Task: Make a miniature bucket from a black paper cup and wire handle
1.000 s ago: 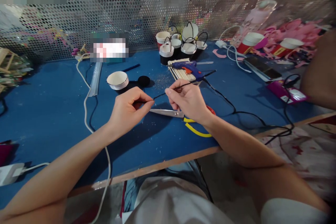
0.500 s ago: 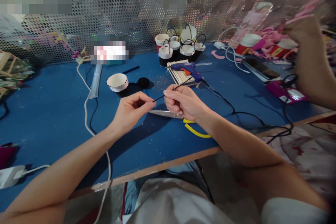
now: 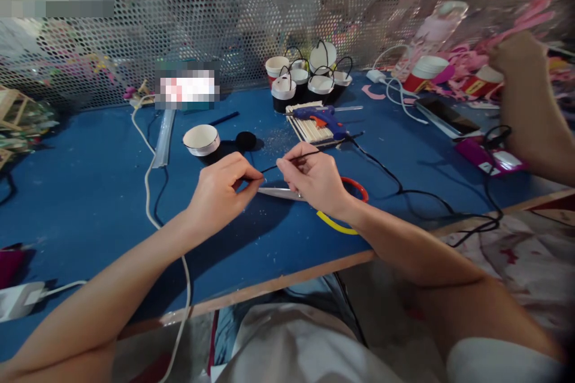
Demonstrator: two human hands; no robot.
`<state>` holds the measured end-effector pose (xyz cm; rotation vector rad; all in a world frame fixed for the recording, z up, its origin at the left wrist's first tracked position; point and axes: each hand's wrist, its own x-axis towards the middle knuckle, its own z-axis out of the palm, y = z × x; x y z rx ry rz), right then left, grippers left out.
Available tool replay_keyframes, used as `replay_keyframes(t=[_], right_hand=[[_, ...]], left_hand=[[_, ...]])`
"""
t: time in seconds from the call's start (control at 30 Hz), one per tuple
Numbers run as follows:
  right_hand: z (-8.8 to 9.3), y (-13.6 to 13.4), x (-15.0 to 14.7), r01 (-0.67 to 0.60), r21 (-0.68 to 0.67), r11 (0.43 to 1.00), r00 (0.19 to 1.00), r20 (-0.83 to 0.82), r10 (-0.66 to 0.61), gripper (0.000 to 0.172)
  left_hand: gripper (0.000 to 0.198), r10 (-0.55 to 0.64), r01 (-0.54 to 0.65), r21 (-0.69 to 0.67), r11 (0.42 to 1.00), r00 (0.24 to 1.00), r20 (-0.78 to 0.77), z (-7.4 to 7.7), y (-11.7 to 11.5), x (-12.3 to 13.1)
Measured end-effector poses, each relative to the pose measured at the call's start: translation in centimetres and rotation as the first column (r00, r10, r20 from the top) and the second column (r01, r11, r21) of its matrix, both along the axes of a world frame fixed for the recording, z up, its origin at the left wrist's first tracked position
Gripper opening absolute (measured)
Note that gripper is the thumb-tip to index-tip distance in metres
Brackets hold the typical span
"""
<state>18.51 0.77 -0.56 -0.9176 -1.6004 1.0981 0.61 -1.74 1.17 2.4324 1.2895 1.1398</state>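
Observation:
Between my two hands runs a thin black stick or wire (image 3: 270, 167), whose exact kind I cannot make out. My left hand (image 3: 224, 188) pinches one end between thumb and fingertips. Farther along, my right hand (image 3: 312, 176) pinches it too, and its other end sticks out past the knuckles. Under my right hand lie scissors (image 3: 279, 193) with a red and a yellow handle loop, partly covered. A black-and-white paper cup (image 3: 202, 141) stands beyond my left hand, beside a round black disc (image 3: 246, 141).
A blue glue gun (image 3: 320, 116) rests on pale sticks (image 3: 308, 127), its cord trailing right. Several cups with black handles (image 3: 321, 85) stand near the mesh panel (image 3: 233, 24). A white cable (image 3: 148, 191) crosses the left side. At right are a phone (image 3: 447, 118) and another person's arm (image 3: 525, 108).
My right hand has turned and slid along the black piece, so more of it sticks out beyond the hand. The red scissor loop now shows. The other person's hand has moved slightly.

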Motion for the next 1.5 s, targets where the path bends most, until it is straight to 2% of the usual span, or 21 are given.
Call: replay_keyframes(t=[0.1,0.2,0.3,0.4,0.53,0.67,0.8,0.93,1.0,1.13,1.23,1.27,1.3,1.33,1.4,1.47,1.5], right_hand=[[0.1,-0.1,-0.2,-0.012,-0.066,0.998,0.996,-0.090,0.006,0.019],[0.3,0.2,-0.3,-0.136,-0.221,0.966,0.956,-0.284,0.070,0.023],[0.5,0.6,-0.2,-0.353,-0.364,0.862,0.868,-0.472,0.156,0.027],[0.7,0.8,-0.1,-0.516,-0.437,0.737,0.796,-0.562,0.224,0.031],[0.8,0.9,0.0,-0.623,-0.470,0.625,0.719,-0.660,0.219,0.026],[0.7,0.9,0.0,-0.653,-0.496,0.573,0.715,-0.653,0.250,0.024],[0.6,0.9,0.1,-0.663,-0.516,0.542,0.723,-0.630,0.284,0.024],[0.5,1.0,0.2,-0.663,-0.555,0.501,0.733,-0.618,0.285,0.024],[0.4,1.1,0.2,-0.672,-0.569,0.474,0.730,-0.615,0.299,0.023],[0.4,1.2,0.2,-0.686,-0.593,0.422,0.727,-0.587,0.356,0.025],[0.5,1.0,0.1,-0.655,-0.645,0.393,0.754,-0.529,0.389,0.026],[0.5,0.9,0.0,-0.636,-0.659,0.402,0.769,-0.499,0.399,0.026],[0.5,0.8,0.0,-0.611,-0.660,0.437,0.789,-0.461,0.406,0.025],[0.4,0.7,-0.1,-0.579,-0.644,0.500,0.813,-0.416,0.407,0.026],[0.4,0.3,-0.2,-0.495,-0.548,0.674,0.869,-0.316,0.381,0.030],[0.4,-0.1,-0.2,-0.392,-0.387,0.835,0.918,-0.229,0.324,0.036],[0.4,-0.3,-0.2,-0.347,-0.299,0.889,0.935,-0.189,0.301,0.038]], left_hand=[[0.006,0.038,-0.041,0.023,0.999,0.992,0.121,-1.0,-0.3,0.6],[0.008,0.065,-0.076,0.037,0.996,0.971,0.230,-1.6,-0.6,0.9],[0.009,0.074,-0.094,0.050,0.994,0.950,0.303,-1.7,-0.8,1.0],[0.009,0.037,-0.060,0.048,0.997,0.923,0.384,-2.0,-0.6,1.1],[0.008,-0.039,0.047,-0.001,0.999,0.847,0.530,-2.5,-0.1,1.0],[0.003,-0.069,0.178,-0.115,0.977,0.782,0.620,-2.5,0.4,0.7],[0.002,-0.107,0.212,-0.129,0.969,0.826,0.553,-1.7,0.4,0.3],[0.008,-0.157,0.181,-0.029,0.983,0.913,0.377,-1.1,0.4,-0.2],[0.016,-0.205,0.208,0.020,0.978,0.941,0.269,-1.0,0.5,-0.5],[0.022,-0.318,0.315,0.047,0.948,0.944,0.084,-0.6,0.7,-0.8],[0.020,-0.333,0.335,0.093,0.938,0.942,-0.035,-0.5,0.5,-0.7],[0.018,-0.322,0.328,0.116,0.938,0.944,-0.066,-0.5,0.4,-0.7],[0.017,-0.303,0.314,0.143,0.939,0.949,-0.090,-0.5,0.3,-0.6],[0.015,-0.279,0.293,0.172,0.940,0.955,-0.105,-0.6,0.2,-0.5],[0.013,-0.216,0.236,0.226,0.945,0.970,-0.107,-0.7,0.1,-0.4],[0.011,-0.157,0.171,0.247,0.954,0.985,-0.077,-0.8,0.0,-0.2],[0.010,-0.133,0.143,0.234,0.962,0.989,-0.058,-0.8,0.0,-0.2]])
